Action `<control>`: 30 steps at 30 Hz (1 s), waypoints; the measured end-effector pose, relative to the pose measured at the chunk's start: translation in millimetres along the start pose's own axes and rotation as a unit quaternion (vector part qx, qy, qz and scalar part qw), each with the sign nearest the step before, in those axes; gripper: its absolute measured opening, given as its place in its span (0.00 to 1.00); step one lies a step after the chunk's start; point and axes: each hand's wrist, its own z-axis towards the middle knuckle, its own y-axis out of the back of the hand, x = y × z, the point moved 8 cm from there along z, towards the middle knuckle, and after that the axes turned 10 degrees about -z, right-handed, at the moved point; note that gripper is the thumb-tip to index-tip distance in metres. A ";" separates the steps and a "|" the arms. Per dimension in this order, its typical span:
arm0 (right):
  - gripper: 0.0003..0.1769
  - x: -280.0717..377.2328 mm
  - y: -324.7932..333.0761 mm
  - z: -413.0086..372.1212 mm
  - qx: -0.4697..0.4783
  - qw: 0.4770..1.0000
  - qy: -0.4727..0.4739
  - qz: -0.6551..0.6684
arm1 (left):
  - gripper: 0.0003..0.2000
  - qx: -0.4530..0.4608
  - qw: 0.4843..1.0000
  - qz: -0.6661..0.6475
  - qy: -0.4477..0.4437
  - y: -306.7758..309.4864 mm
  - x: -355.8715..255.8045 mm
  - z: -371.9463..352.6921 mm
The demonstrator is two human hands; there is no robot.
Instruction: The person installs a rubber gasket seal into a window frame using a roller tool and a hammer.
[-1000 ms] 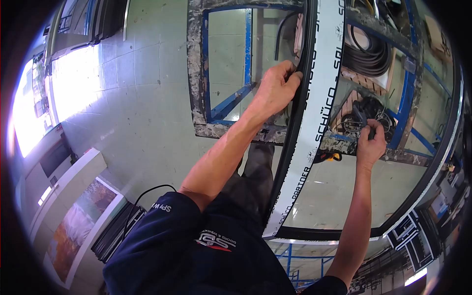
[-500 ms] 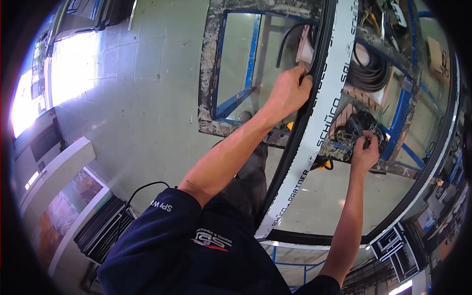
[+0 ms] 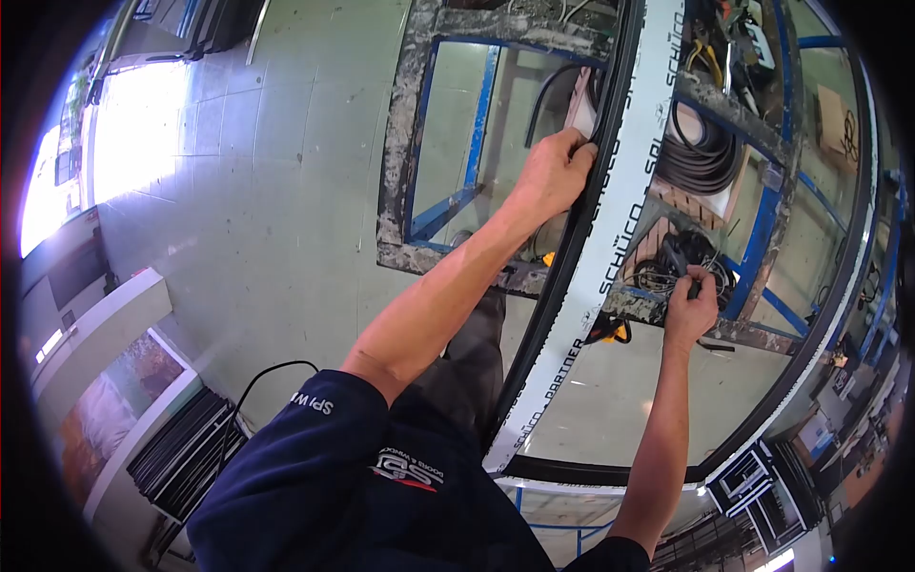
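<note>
Left hand point(image 3: 551, 178) looks pinched on the frame's point(image 3: 624, 205) dark edge, probably to steady it, right hand point(image 3: 695, 307) grips some small dark thing point(image 3: 694, 288), can't tell what

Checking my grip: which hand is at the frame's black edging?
The left hand, its fingertips at the black edging beside the printed white strip; the right hand is away from it, pinching a dark piece.

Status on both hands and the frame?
Left hand pinched at frame edge. Right hand gripping small dark piece. Cable tangle close beyond right hand; contact unclear.
</note>
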 end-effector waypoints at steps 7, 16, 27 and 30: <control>0.07 2.6 0.0 -0.1 -0.004 1.000 0.002 0.013 | 0.14 -0.014 0.997 0.051 -0.047 0.4 -14.3 15.2; 0.07 3.1 1.0 1.4 0.002 1.000 0.002 0.018 | 0.14 0.008 0.998 0.041 -0.040 -6.4 -10.4 19.7; 0.06 5.6 0.6 1.3 0.013 1.000 -0.009 0.016 | 0.15 0.008 0.993 0.101 -0.052 -9.5 -10.0 30.2; 0.06 2.2 0.3 1.5 0.004 1.000 -0.006 0.016 | 0.15 0.015 0.991 0.117 -0.059 -8.2 -13.6 30.6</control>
